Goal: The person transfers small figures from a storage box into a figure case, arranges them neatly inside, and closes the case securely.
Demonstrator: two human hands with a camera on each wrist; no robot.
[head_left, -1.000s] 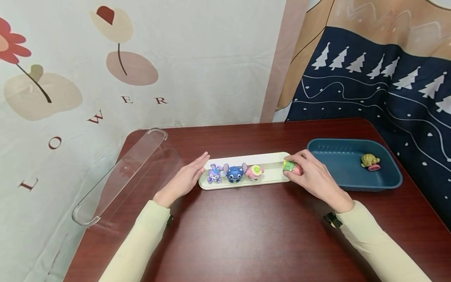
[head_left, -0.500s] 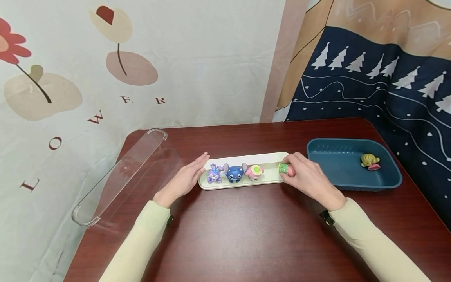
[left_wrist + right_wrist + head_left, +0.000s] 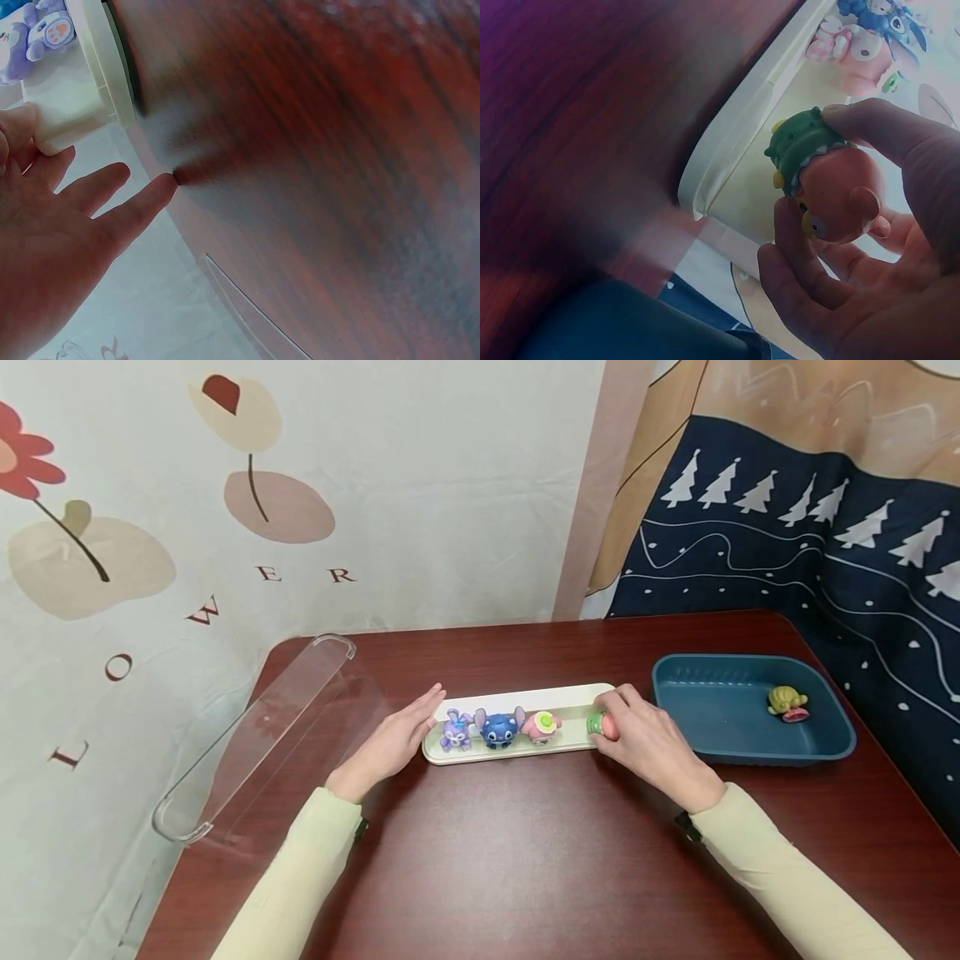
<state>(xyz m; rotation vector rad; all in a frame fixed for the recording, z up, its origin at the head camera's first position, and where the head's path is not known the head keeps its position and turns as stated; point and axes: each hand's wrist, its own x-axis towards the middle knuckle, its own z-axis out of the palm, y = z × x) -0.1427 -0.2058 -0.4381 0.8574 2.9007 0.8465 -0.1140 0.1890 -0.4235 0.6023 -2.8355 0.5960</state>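
Note:
A long cream tray (image 3: pixel 517 698) lies across the table, bearing three toy figurines: a purple long-eared one (image 3: pixel 456 731), a blue big-eared one (image 3: pixel 498 729) and a pink one with a green-yellow top (image 3: pixel 541 727). Over the tray's right end, my right hand (image 3: pixel 651 739) pinches a pink and green toy figurine (image 3: pixel 829 176) between thumb and fingers. Its green part points toward the pink figurine, with a gap between the two. My left hand (image 3: pixel 390 742) has its fingers stretched out, with fingertips right at the tray's left end.
A blue plastic basin (image 3: pixel 720 727) stands at the right with a yellow-green and pink figurine (image 3: pixel 786 702) inside. At the left a clear plastic cover (image 3: pixel 262 727) lies at a slant. Printed curtains hang behind the dark red table (image 3: pixel 517 852).
My right hand has moved a little left with the pink and green figurine, bringing it further in over the tray's right end. The left hand has stayed in place.

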